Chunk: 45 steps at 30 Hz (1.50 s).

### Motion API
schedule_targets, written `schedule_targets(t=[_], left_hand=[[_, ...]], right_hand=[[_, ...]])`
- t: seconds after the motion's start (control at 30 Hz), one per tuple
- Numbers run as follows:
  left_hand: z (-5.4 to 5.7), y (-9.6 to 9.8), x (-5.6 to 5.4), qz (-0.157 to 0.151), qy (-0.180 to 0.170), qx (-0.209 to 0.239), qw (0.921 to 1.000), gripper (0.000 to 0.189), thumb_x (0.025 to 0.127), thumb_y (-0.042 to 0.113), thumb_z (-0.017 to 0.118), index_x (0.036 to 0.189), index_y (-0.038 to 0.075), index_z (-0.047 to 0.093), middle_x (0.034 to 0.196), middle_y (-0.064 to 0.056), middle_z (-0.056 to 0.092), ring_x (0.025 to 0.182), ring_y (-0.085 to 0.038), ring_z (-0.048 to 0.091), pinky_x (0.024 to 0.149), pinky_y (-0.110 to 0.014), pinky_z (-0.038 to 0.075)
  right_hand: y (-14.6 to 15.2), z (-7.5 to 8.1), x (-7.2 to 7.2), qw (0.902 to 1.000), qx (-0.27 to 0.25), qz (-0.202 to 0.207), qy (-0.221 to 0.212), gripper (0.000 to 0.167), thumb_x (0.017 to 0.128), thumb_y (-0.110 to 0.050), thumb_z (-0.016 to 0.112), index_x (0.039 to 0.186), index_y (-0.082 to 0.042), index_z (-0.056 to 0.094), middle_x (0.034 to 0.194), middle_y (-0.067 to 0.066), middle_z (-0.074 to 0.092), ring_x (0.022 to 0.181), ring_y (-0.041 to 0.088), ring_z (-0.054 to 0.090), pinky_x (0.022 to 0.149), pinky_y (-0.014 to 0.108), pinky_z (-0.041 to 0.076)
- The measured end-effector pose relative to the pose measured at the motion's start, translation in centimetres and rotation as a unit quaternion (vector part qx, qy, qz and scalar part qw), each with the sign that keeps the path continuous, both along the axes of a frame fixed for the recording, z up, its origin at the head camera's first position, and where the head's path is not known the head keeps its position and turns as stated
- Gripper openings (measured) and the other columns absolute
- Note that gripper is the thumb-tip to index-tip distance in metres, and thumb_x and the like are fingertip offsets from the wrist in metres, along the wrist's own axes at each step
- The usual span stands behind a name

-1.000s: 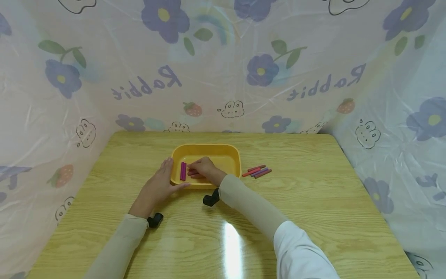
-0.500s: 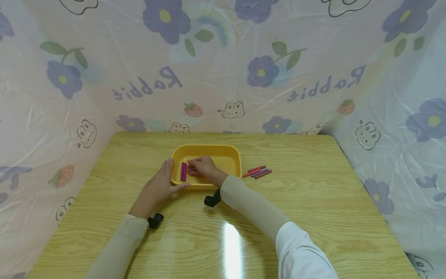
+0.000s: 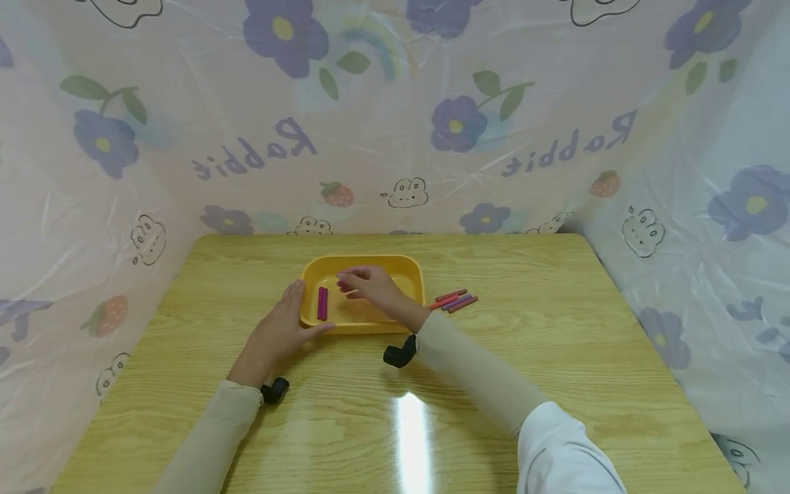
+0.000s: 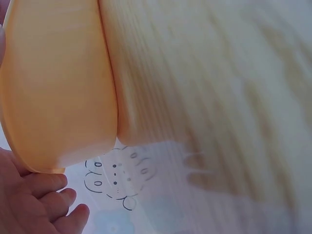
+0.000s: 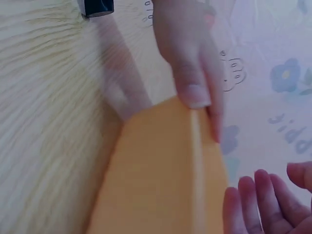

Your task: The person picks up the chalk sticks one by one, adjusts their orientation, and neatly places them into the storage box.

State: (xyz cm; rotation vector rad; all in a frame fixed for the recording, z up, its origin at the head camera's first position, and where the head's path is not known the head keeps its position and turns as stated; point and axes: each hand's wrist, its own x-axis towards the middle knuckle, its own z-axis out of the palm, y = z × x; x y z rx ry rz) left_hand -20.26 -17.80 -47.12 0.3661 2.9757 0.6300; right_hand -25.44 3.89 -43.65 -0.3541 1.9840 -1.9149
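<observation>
My left hand [image 3: 280, 331] grips the left end of a yellow plastic tray [image 3: 361, 328], thumb over the near rim and fingers along the side. Curled left fingers [image 4: 56, 192] show at the tray's outer wall in the left wrist view. Two magenta crayons [image 3: 323, 303] lie side by side in the tray's left end. Above the tray floor, my right hand [image 3: 379, 289] pinches dark pinkish crayons [image 3: 343, 284] at its fingertips; the hand mostly hides them and their number is unclear. The right wrist view shows the right fingers [image 5: 263, 195] beside the tray's rim, the crayons out of sight.
Several red, purple and brown crayons [image 3: 457, 300] lie together on the wooden table [image 3: 524, 357], just right of the tray. A black wrist camera [image 3: 400, 353] hangs under the right wrist, another [image 3: 275, 391] by the left. Patterned cloth [image 3: 370, 137] closes off the back and sides.
My right hand has lifted and shifted slightly right, taking up the brownish-pink crayons that lay on the tray floor. The left hand stays on the tray. The head view has turned slightly.
</observation>
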Motion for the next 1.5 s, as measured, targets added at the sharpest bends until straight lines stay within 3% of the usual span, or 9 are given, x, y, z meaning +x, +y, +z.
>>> schedule_targets(t=[0.17,0.3,0.53,0.63,0.8,1.03,1.2,1.37,1.5], left_hand=[[0.1,-0.1,0.1,0.003,-0.002,0.008,1.0,0.121,0.068,0.082,0.048,0.15,0.009,-0.002,0.155,-0.012,0.004,0.141,-0.027,0.004,0.107,-0.053,0.019],[0.2,-0.3,0.3,0.009,0.003,0.013,0.9999,0.12,0.068,0.082,0.048,0.15,0.008,0.0,0.155,-0.013,0.005,0.141,-0.027,0.005,0.107,-0.053,0.019],[0.1,-0.4,0.4,0.002,0.003,0.016,0.9999,0.119,0.07,0.08,0.049,0.15,0.009,-0.002,0.155,-0.014,0.005,0.141,-0.025,0.002,0.108,-0.052,0.017],[0.1,-0.4,0.4,-0.001,0.005,0.013,0.9999,0.118,0.07,0.08,0.048,0.15,0.01,-0.004,0.155,-0.013,0.004,0.141,-0.026,0.002,0.108,-0.053,0.018],[0.1,-0.4,0.4,-0.002,0.003,0.008,1.0,0.118,0.07,0.082,0.046,0.15,0.01,-0.004,0.155,-0.012,0.003,0.141,-0.026,0.002,0.107,-0.053,0.019],[0.2,-0.5,0.6,0.0,-0.004,0.013,0.9999,0.117,0.071,0.08,0.046,0.15,0.011,-0.005,0.155,-0.012,0.001,0.141,-0.024,-0.001,0.108,-0.053,0.018],[0.2,-0.3,0.5,-0.001,-0.003,0.015,0.9999,0.117,0.071,0.081,0.047,0.15,0.011,-0.005,0.155,-0.012,0.002,0.141,-0.025,0.001,0.107,-0.053,0.018],[0.0,-0.1,0.3,-0.003,0.001,0.018,0.9998,0.118,0.07,0.081,0.047,0.15,0.011,-0.003,0.155,-0.013,0.004,0.141,-0.026,0.002,0.107,-0.053,0.018],[-0.1,0.0,0.3,-0.004,0.007,0.016,0.9998,0.119,0.07,0.081,0.048,0.15,0.008,0.0,0.155,-0.013,0.006,0.141,-0.026,0.003,0.108,-0.052,0.018]], right_hand=[[3.1,1.7,0.8,0.9966,0.036,0.027,0.069,0.035,0.095,-0.025,0.054,0.121,-0.001,0.06,0.118,0.018,0.059,0.108,0.032,0.056,0.089,0.046,0.047],[5.6,2.8,1.4,0.9938,0.043,0.028,0.098,0.032,0.096,-0.022,0.053,0.123,-0.005,0.059,0.119,0.016,0.059,0.108,0.033,0.056,0.086,0.041,0.049],[9.5,5.5,3.3,0.99,0.059,-0.027,0.125,0.029,0.096,-0.011,0.051,0.122,0.003,0.057,0.117,0.019,0.059,0.105,0.039,0.055,0.087,0.045,0.048],[10.9,5.9,3.5,0.9861,0.085,-0.056,0.131,0.03,0.096,-0.012,0.052,0.121,0.003,0.057,0.115,0.019,0.059,0.103,0.038,0.056,0.086,0.045,0.049],[13.3,4.6,3.1,0.9768,0.147,-0.058,0.145,0.03,0.096,-0.013,0.051,0.122,0.001,0.057,0.118,0.022,0.057,0.105,0.038,0.055,0.087,0.05,0.047],[16.0,-1.1,0.8,0.9616,0.236,-0.025,0.138,0.03,0.095,-0.023,0.055,0.121,-0.009,0.059,0.113,0.013,0.058,0.087,0.032,0.064,0.065,0.044,0.055],[16.6,-1.9,0.5,0.9479,0.276,0.017,0.159,0.028,0.094,-0.014,0.055,0.12,-0.003,0.06,0.114,0.015,0.057,0.088,0.032,0.064,0.065,0.041,0.055],[17.0,-2.5,0.1,0.9227,0.326,0.053,0.199,0.023,0.092,-0.009,0.058,0.112,-0.001,0.063,0.106,0.011,0.062,0.09,0.024,0.062,0.073,0.035,0.053],[17.3,-2.9,-0.1,0.8971,0.363,0.077,0.24,0.016,0.089,-0.009,0.063,0.103,-0.001,0.066,0.097,0.007,0.065,0.089,0.02,0.06,0.079,0.035,0.05]])
